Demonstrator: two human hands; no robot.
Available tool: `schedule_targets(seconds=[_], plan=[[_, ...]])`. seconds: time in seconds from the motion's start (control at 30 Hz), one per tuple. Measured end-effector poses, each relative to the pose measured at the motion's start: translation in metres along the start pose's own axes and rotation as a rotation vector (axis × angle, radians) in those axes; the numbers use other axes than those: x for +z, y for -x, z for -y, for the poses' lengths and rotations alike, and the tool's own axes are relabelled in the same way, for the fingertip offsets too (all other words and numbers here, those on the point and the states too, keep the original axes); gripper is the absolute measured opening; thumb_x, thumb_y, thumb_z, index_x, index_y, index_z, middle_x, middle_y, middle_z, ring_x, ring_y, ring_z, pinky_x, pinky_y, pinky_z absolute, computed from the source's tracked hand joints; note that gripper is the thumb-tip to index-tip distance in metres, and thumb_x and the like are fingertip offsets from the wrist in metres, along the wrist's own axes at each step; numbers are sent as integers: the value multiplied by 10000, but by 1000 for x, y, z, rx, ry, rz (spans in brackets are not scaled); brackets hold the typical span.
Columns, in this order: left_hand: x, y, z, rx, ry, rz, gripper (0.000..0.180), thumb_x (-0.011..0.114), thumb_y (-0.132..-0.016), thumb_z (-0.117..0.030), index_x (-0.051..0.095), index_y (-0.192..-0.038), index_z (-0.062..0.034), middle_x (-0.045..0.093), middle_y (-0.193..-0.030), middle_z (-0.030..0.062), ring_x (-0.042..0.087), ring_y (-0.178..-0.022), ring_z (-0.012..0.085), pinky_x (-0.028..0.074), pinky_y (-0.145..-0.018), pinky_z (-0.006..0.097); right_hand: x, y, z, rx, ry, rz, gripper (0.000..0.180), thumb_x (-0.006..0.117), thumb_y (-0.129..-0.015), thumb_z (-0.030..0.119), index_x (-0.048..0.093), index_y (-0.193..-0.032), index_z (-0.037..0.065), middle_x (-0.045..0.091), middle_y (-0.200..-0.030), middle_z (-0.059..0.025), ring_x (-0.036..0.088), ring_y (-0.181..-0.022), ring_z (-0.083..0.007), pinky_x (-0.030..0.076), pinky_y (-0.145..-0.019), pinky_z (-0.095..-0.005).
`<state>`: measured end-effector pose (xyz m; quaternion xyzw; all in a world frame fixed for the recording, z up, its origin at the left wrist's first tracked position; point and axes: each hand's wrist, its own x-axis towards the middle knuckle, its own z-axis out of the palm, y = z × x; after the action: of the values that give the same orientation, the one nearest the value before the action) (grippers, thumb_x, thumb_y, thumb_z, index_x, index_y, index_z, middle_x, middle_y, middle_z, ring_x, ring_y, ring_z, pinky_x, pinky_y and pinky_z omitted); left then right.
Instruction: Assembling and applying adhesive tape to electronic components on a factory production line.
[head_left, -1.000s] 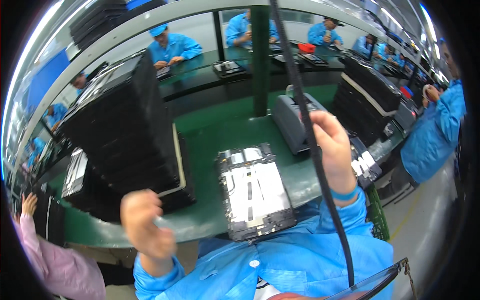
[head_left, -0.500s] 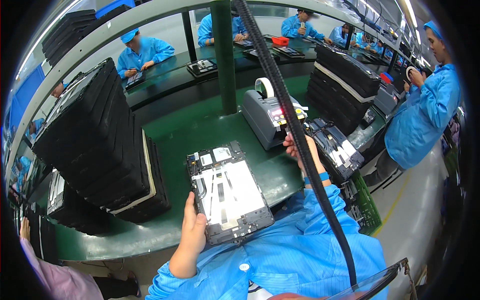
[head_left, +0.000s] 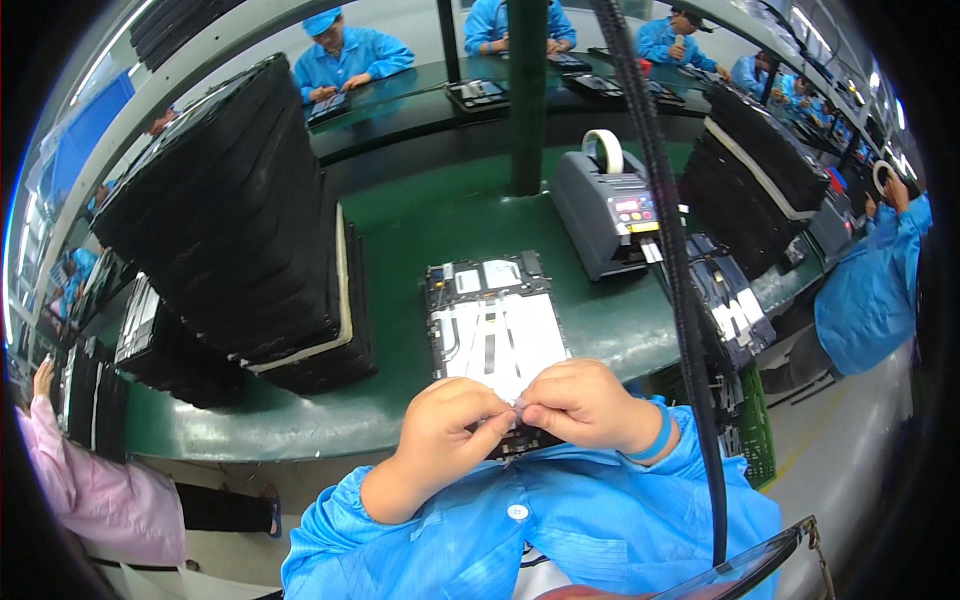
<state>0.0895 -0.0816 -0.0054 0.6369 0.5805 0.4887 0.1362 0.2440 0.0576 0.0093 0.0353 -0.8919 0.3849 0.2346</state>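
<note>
An opened tablet (head_left: 470, 335) with its pale battery and black inner parts showing lies on the green bench right in front of me. Over its near end, my left hand (head_left: 455, 425) and my right hand (head_left: 590, 405) meet fingertip to fingertip. Both are closed in a pinch on a small pale piece of tape (head_left: 518, 404), mostly hidden by the fingers. A blue band circles my right wrist. Beyond the tablet to the right stands a grey tape dispenser (head_left: 600, 215) with a roll of tape (head_left: 602, 152) on top and a short strip at its outlet.
Tall stacks of black trays (head_left: 225, 230) rise at the left, with another stack (head_left: 745, 180) at the back right. More opened tablets (head_left: 730, 300) lie right of the dispenser, above a green crate (head_left: 757, 430). A black braided cable (head_left: 675, 250) hangs across the view. Co-workers sit opposite.
My right hand has come from the dispenser's outlet to the tablet's near end. My left hand has let go of the tablet's left edge and joined it. The tablet now lies straighter.
</note>
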Motion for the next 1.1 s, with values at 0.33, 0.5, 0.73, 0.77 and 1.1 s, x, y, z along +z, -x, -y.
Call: schedule_targets(seconds=[0.33,0.5,0.73,0.77,1.1], plan=[[-16,-14,12,212,-149,-142,68,699,-735,-100,659,-767,-56,634,-727,75,592,-628,246,436,-565,362,1,-30,-14,-84,104,-184,158,696,-732,118,650,-867,52,628,-764,-94,611,-685,-292,483,-587,-370],[-35,-30,45,-51,-428,-262,169,645,-762,-126,679,-900,-34,619,-784,117,599,-715,307,481,-657,401,-7,-61,-34,151,221,-296,91,683,-755,116,634,-759,39,615,-748,-126,613,-702,-314,484,-607,-385],[-36,-47,82,-157,-552,-171,106,639,-756,-136,667,-808,-48,608,-821,94,595,-796,302,487,-702,405,11,-115,-74,70,306,11,404,682,-740,43,537,-1116,64,609,-832,-100,598,-786,-293,480,-695,-392],[-35,-46,85,-162,-546,-169,106,639,-756,-136,667,-808,-48,608,-821,94,595,-796,302,487,-702,405,12,-120,-78,62,349,88,412,686,-721,31,546,-1107,66,607,-815,-94,596,-787,-296,479,-689,-391],[-43,-48,97,-47,-509,-198,94,705,-667,-97,680,-748,-56,635,-765,75,620,-687,266,498,-608,363,15,-160,-110,-136,308,159,336,660,-711,23,580,-1036,58,570,-717,-72,579,-765,-285,470,-691,-386]])
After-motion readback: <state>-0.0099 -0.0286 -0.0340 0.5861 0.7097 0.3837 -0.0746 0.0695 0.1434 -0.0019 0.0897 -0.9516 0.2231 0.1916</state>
